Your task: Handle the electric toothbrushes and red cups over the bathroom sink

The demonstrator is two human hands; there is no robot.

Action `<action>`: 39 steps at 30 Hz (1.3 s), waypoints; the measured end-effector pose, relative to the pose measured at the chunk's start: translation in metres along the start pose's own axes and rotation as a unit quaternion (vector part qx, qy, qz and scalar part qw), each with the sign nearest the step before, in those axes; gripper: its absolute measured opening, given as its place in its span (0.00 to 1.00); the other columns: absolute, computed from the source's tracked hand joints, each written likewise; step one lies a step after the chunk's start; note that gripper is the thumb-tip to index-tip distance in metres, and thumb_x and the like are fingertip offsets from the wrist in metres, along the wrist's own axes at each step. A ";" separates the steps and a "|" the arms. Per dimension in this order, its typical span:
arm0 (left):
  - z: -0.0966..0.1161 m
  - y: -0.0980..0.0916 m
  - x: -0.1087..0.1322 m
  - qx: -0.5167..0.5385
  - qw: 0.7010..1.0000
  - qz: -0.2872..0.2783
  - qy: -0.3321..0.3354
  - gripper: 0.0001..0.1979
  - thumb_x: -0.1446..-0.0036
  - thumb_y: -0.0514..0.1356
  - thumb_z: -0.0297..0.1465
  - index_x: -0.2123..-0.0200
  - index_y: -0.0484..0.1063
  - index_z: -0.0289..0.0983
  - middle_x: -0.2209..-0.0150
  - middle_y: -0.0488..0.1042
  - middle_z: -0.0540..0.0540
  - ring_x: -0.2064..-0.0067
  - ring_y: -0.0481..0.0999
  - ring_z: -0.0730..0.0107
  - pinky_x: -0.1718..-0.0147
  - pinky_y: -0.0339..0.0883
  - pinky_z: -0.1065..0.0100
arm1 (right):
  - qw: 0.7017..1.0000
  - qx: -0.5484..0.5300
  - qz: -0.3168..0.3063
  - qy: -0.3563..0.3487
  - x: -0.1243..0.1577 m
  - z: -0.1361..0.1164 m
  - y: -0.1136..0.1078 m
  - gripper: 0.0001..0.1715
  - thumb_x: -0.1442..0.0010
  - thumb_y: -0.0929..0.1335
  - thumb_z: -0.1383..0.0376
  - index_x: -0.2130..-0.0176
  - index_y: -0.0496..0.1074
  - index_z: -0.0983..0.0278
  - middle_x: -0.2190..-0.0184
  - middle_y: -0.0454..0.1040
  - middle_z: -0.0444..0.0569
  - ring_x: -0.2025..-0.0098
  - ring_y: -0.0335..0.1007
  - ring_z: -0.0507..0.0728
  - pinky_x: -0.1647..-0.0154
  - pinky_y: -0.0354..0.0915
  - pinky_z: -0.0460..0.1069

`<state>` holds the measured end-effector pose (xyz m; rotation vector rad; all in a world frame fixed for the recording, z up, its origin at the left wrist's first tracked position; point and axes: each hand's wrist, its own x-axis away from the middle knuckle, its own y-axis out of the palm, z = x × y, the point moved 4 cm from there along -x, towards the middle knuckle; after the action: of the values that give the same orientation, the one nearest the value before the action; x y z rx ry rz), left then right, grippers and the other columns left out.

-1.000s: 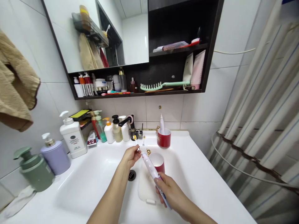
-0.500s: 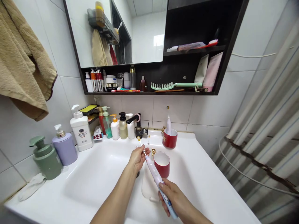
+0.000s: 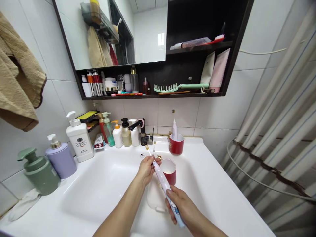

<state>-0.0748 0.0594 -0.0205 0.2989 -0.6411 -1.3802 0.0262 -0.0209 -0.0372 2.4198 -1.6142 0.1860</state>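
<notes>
Over the sink (image 3: 93, 184), my right hand (image 3: 179, 202) is wrapped round the lower part of a pale pink and blue electric toothbrush handle (image 3: 161, 177), which slants up to the left. Between the thumb and fingers of my left hand (image 3: 145, 168) is a brush head (image 3: 147, 148), its bristles pointing up past the fingertips. Handle tip and brush head meet at these fingers; they hide the joint. Beside the handle stands a red cup (image 3: 172, 177), on or by a whitish tray-like piece (image 3: 153, 199) in the basin.
Near the black faucet (image 3: 142, 131) a second brush head (image 3: 154, 145) stands on the back ledge. Another red cup (image 3: 176, 148) there holds a second toothbrush handle (image 3: 174, 130). Several pump bottles (image 3: 79, 141) line the left and back. A dark cabinet (image 3: 158, 96) hangs above.
The handle has come up against the brush head; the metal shaft that showed between them is now out of sight. The view has shifted slightly to the right.
</notes>
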 end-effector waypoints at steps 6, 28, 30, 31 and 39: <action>0.002 0.005 0.003 0.008 0.999 -0.023 0.022 0.05 0.54 0.52 0.27 0.79 0.59 0.33 0.81 0.67 0.50 0.80 0.68 0.79 0.78 0.61 0.75 | 0.999 0.012 0.012 -0.027 -0.003 0.004 0.000 0.16 0.52 0.57 0.53 0.75 0.54 0.64 0.84 0.57 0.37 0.89 0.50 0.43 0.90 0.48 0.41; 0.006 0.018 0.009 0.049 0.992 -0.103 0.047 0.05 0.57 0.54 0.29 0.79 0.59 0.34 0.84 0.64 0.52 0.80 0.66 0.77 0.75 0.60 0.72 | 0.998 -0.017 0.013 -0.063 -0.003 0.005 0.005 0.15 0.51 0.57 0.54 0.75 0.53 0.64 0.84 0.56 0.37 0.88 0.49 0.42 0.88 0.48 0.41; 0.007 0.019 0.010 0.037 0.992 -0.102 0.056 0.05 0.56 0.53 0.30 0.78 0.60 0.33 0.83 0.65 0.51 0.79 0.67 0.76 0.75 0.60 0.72 | 0.998 -0.009 0.013 -0.065 -0.004 0.004 0.006 0.15 0.50 0.56 0.54 0.73 0.54 0.64 0.84 0.56 0.37 0.88 0.50 0.42 0.88 0.49 0.41; 0.007 0.020 0.010 0.028 0.993 -0.099 0.058 0.05 0.56 0.53 0.30 0.77 0.60 0.33 0.82 0.66 0.50 0.78 0.67 0.76 0.74 0.60 0.72 | 0.998 -0.010 0.012 -0.067 -0.005 0.002 0.005 0.15 0.50 0.56 0.54 0.72 0.54 0.64 0.84 0.57 0.37 0.88 0.50 0.43 0.87 0.49 0.41; -0.003 0.012 0.010 -0.336 0.909 -0.028 0.243 0.06 0.64 0.54 0.22 0.77 0.66 0.35 0.74 0.67 0.47 0.69 0.65 0.71 0.65 0.55 0.69 | 0.960 0.027 0.166 -0.222 -0.044 -0.066 -0.035 0.14 0.54 0.60 0.56 0.72 0.59 0.65 0.81 0.61 0.40 0.79 0.57 0.47 0.78 0.56 0.43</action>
<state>-0.0630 0.0517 -0.0144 0.0920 0.2701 -1.4233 0.0434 0.0481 0.0129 2.3245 -2.2299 -0.2868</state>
